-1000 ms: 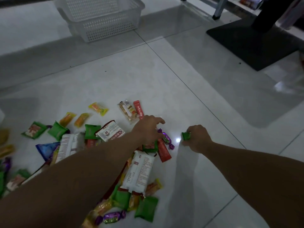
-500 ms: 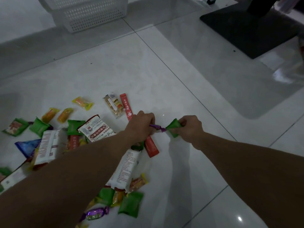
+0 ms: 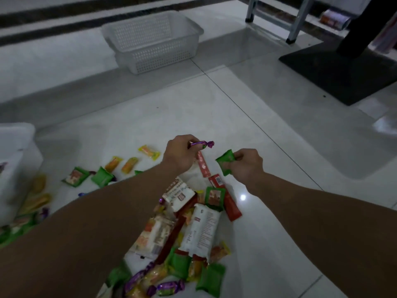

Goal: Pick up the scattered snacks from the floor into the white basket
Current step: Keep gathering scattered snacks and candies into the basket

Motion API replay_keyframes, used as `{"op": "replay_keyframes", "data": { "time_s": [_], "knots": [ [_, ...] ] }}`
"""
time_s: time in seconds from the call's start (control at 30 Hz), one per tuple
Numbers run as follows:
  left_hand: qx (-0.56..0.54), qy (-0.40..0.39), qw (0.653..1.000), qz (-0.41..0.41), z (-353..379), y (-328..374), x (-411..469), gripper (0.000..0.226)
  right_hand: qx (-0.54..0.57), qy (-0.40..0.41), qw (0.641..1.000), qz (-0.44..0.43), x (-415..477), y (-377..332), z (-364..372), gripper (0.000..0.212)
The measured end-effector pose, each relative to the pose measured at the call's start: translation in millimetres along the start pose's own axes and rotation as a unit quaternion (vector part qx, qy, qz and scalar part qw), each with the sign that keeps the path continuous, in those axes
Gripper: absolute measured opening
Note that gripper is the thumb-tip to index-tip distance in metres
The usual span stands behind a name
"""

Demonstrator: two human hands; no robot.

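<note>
— What do your hands have?

— My left hand (image 3: pixel 180 155) pinches a purple candy (image 3: pixel 203 144) by one twisted end. My right hand (image 3: pixel 247 166) has its fingers curled round a green pack (image 3: pixel 225 162). The two hands are near each other but not touching, over a red stick (image 3: pixel 203 166) that lies on the floor (image 3: pixel 236 125).

— Where is the basket?

— The basket (image 3: pixel 154 54) stands on the floor well ahead of me, far from both hands.

— And the other snacks?

— Most of the snacks (image 3: pixel 193 222) lie heaped under my forearms: white packs, red sticks, green packs and purple candies. More lie scattered to the left, orange, yellow and green ones.
</note>
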State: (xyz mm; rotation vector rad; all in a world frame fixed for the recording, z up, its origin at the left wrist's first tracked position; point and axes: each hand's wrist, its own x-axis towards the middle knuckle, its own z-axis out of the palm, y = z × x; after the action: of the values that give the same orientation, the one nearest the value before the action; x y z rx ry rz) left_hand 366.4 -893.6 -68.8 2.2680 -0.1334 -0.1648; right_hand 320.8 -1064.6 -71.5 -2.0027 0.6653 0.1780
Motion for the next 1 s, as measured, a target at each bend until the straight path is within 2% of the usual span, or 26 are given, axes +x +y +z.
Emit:
{"op": "replay_keyframes", "data": {
  "time_s": [0.17,0.3,0.43,0.6,0.7,0.83,1.0],
  "knots": [
    [-0.079,0.092,0.991,-0.055,-75,-22,-4,0.01,0.009,-0.037,0.998,-0.054,-22,-63,56,0.019],
    [-0.097,0.175,0.975,-0.093,-145,-60,-17,0.007,0.022,-0.064,0.991,-0.118,-46,-127,118,0.024],
    [-0.099,0.25,0.953,-0.142,-214,-104,-43,0.007,0.047,-0.132,0.98,-0.143,-76,-177,184,0.028],
    [-0.108,0.321,0.918,-0.208,-285,-165,-91,0.008,0.02,-0.206,0.963,-0.172,-121,-217,259,0.03],
    [-0.108,0.342,0.901,-0.246,-311,-203,-122,0.01,0.001,-0.225,0.956,-0.188,-145,-231,296,0.027],
    [-0.056,0.351,0.89,-0.287,-329,-238,-158,0.018,-0.024,-0.25,0.948,-0.196,-169,-240,337,0.024],
    [-0.016,0.287,0.901,-0.324,-335,-261,-178,0.021,-0.055,-0.258,0.944,-0.2,-183,-243,372,0.029]
  ]
}}
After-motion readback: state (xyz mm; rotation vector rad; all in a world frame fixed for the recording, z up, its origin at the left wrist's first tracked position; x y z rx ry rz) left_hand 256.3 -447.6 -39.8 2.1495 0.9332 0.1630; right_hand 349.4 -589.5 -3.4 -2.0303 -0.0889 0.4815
